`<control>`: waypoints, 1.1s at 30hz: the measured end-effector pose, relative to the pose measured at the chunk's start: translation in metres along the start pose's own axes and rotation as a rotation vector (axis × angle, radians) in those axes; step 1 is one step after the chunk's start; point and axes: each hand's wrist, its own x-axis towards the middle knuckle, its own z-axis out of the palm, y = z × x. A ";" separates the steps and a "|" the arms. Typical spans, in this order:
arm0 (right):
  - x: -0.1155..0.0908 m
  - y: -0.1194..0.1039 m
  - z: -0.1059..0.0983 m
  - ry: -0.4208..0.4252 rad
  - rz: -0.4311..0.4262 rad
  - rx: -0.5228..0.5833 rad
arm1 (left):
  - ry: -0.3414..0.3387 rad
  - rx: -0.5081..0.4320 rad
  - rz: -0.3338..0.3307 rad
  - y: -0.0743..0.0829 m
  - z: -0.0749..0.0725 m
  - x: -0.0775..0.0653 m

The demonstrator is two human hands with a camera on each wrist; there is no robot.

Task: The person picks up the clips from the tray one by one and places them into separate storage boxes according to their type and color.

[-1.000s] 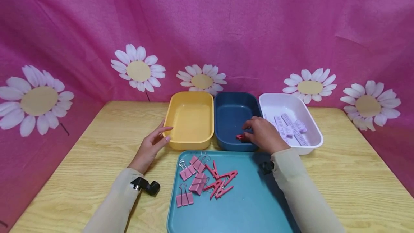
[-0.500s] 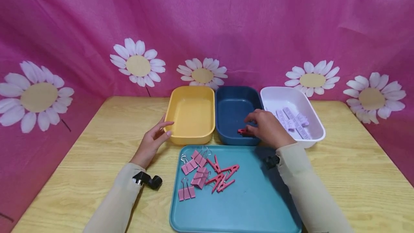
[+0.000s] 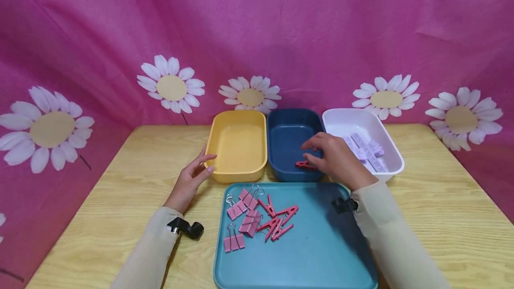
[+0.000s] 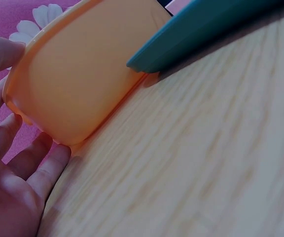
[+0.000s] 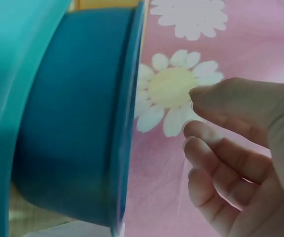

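My left hand (image 3: 188,185) holds the near left corner of the yellow bin (image 3: 238,176). In the left wrist view its fingers (image 4: 53,165) curve along the bin's outer wall, with the thumb up at the rim. My right hand (image 3: 341,159) hovers over the near right part of the dark blue bin (image 3: 289,174). Nothing is between its parted thumb and fingers in the right wrist view. Below its thumb, a red clothespin (image 3: 304,164) lies in the blue bin, partly covered by the hand.
A teal tray (image 3: 297,262) in front bears pink binder clips (image 3: 250,223) and several red clothespins (image 3: 288,212). At right, a white bin (image 3: 395,157) contains lilac ruler-like pieces (image 3: 367,150). A pink flowered cloth (image 3: 305,26) hangs behind the wooden table (image 3: 108,208).
My right hand has let go of the red clothespin, its fingers parting and lifting slightly up and right; the clothespin stays in the blue bin. My left hand keeps its place at the yellow bin.
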 end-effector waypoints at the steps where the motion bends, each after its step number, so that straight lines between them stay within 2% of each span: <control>1: -0.002 -0.002 0.000 -0.004 0.003 -0.001 | -0.002 0.001 0.002 -0.001 0.000 -0.001; 7: -0.012 -0.010 0.000 -0.027 -0.002 -0.010 | -0.002 0.003 0.000 -0.003 -0.001 -0.001; 12: -0.020 -0.012 0.006 -0.052 -0.047 -0.001 | -0.015 -0.012 -0.006 -0.001 -0.001 -0.002; 20: -0.030 -0.021 0.016 -0.131 -0.073 -0.002 | -0.032 0.002 0.001 0.022 0.001 -0.013; 27: -0.034 -0.026 0.027 -0.224 -0.106 0.006 | -0.013 0.004 -0.002 0.002 -0.001 -0.004; 33: -0.033 -0.028 0.034 -0.327 -0.148 0.071 | -0.004 0.010 0.022 0.000 0.000 -0.001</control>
